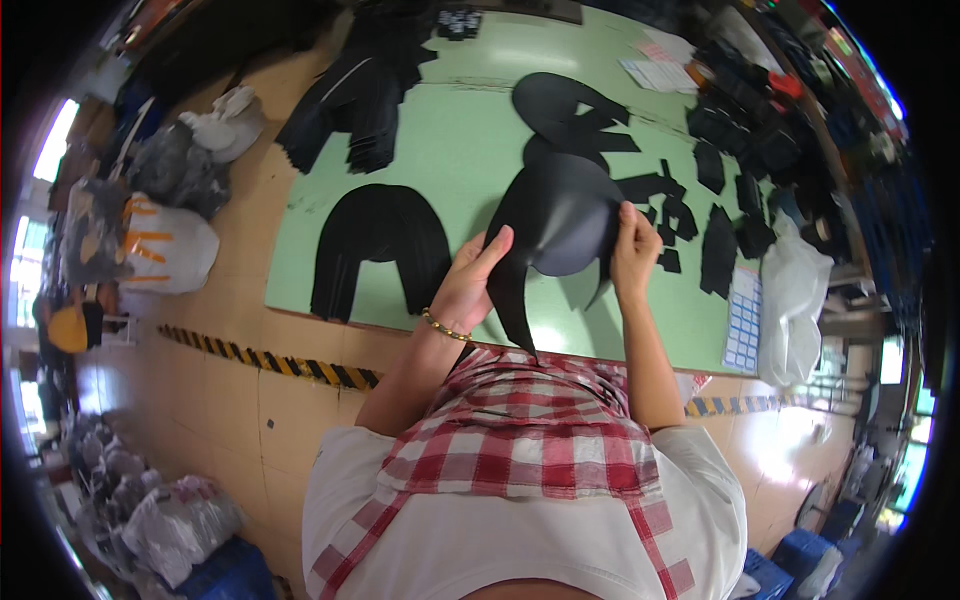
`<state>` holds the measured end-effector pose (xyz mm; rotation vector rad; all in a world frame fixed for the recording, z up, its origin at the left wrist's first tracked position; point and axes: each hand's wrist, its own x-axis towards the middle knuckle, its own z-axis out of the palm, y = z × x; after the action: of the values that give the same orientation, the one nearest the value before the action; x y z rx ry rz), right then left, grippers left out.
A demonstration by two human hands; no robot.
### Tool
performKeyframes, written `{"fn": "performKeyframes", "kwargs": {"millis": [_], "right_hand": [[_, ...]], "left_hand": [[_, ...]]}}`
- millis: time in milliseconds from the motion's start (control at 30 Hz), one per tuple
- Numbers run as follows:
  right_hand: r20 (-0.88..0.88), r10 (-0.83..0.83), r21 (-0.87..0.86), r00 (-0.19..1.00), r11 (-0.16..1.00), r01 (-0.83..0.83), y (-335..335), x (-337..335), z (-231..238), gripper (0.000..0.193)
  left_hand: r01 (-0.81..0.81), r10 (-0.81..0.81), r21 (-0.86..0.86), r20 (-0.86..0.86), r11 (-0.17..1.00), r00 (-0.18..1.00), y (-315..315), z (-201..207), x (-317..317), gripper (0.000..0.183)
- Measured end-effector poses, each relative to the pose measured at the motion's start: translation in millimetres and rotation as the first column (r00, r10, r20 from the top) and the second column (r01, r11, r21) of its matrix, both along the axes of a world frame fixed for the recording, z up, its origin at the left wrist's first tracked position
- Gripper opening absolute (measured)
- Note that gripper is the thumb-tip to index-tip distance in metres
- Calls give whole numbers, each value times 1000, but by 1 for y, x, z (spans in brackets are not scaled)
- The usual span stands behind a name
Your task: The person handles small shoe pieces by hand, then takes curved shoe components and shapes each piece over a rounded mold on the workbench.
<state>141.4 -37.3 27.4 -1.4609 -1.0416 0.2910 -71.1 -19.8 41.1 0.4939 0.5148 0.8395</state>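
On the left of the green counter [440, 130] lies a stack of black arch-shaped cut pieces [378, 245], flat and well apart from the hands. The left hand [472, 280], a bead bracelet [444, 326] at its wrist, is closed on the left edge of a black curved cut piece [560, 225] lifted above the counter. The right hand [632, 250] pinches the same piece's right edge. Small black cut pieces [700, 215] lie scattered further right, near a white plastic bag [795, 290].
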Motion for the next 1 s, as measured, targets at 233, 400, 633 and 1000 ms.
{"fn": "performKeyframes", "kwargs": {"millis": [233,400,633,1000], "right_hand": [[-118,408,-19,905,911,-412,3,-68,49,36],[-109,508,-108,855,848,-518,48,-114,41,34],[-128,534,-172,836,818,-549,69,-143,23,31],[-16,402,-44,916,915,-402,76,-139,5,29]], "left_hand": [[-81,470,663,-434,744,769,12,48,-90,26],[-216,539,612,-410,761,736,9,65,-130,24],[-212,561,606,-470,766,681,3,35,-149,31],[-286,335,328,-104,900,936,-1,20,-134,39]]}}
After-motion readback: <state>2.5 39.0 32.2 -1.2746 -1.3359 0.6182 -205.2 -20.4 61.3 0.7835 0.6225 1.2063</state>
